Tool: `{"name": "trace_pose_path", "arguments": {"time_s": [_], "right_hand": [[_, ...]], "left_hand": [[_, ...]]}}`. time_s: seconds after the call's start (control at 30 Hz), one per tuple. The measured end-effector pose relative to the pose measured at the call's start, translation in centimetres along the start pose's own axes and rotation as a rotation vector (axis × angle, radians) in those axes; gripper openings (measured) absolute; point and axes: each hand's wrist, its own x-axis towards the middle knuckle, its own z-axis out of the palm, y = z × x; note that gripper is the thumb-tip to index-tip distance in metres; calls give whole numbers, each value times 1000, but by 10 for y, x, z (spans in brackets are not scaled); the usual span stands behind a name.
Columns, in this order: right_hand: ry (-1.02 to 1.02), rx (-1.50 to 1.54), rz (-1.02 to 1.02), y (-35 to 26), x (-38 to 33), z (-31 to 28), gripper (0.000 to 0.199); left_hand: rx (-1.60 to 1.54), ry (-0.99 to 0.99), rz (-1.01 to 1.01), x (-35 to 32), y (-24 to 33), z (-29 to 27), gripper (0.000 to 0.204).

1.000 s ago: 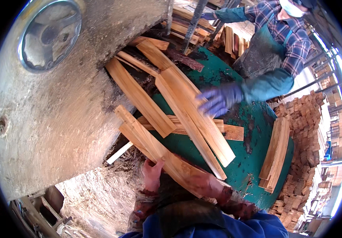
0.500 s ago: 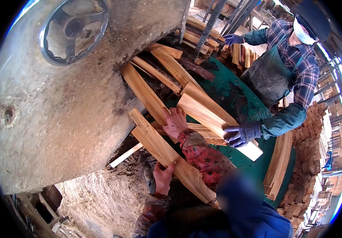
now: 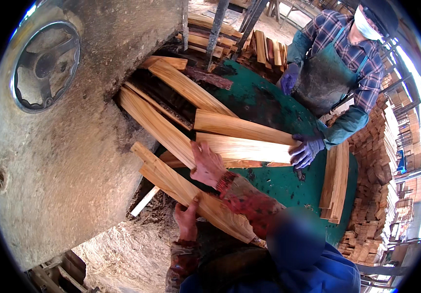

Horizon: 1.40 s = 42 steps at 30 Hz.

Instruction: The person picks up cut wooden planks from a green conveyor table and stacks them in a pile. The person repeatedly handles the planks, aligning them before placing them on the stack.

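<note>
Light-brown stacked wooden planks [image 3: 215,207] lie aslant at lower centre of the head camera's frame, gripped at their near edge by a worker's bare left hand [image 3: 187,219], thumb on top and fingers mostly hidden beneath. Near the middle of the frame, the worker's bare right hand [image 3: 206,163], partly curled, touches the lower end of a long, flat light-brown plank [image 3: 157,127] that slants from the upper left; whether the fingers close firmly around it cannot be told. A patterned red sleeve [image 3: 252,195] covers the right forearm.

Across a round green table [image 3: 293,188] with dark stains, a co-worker in a plaid shirt [image 3: 328,29] and soiled green apron [image 3: 320,78] sets a purple-gloved hand [image 3: 305,150] on the right end of a pale wooden board [image 3: 249,148] at centre. Two upright-lying brown boards [image 3: 335,183] rest on the table's right side.

At left rises a large, scuffed tan machine panel [image 3: 74,161], its spoked metal handwheel [image 3: 47,65] at upper left. Pale sawdust [image 3: 122,249] spreads at lower left, and stacked wood pieces [image 3: 371,161] fill the right edge.
</note>
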Motion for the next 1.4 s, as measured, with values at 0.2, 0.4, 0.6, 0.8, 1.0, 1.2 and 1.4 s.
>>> {"name": "trace_pose_path", "arguments": {"time_s": [0.2,0.4,0.6,0.8,1.0,1.2,1.4], "right_hand": [[-74,13,-34,40,-87,-25,77],[-215,-18,52,72,-143,-43,89],[-256,-214,60,134,-180,-66,88],[-219,-201,188,159,-204,-66,84],[-258,-234,233,155,-225,-86,64],[-56,77,-62,83,-162,-76,56],[273,107,-109,75,10,-5,59]], "left_hand": [[21,-6,18,1,1,0,55],[-50,-30,36,-13,18,12,55],[29,-10,30,1,3,0,52],[88,-6,82,6,-2,-2,49],[110,8,30,-3,8,2,50],[55,-24,3,-7,14,3,49],[-11,-55,103,-3,3,5,51]]}}
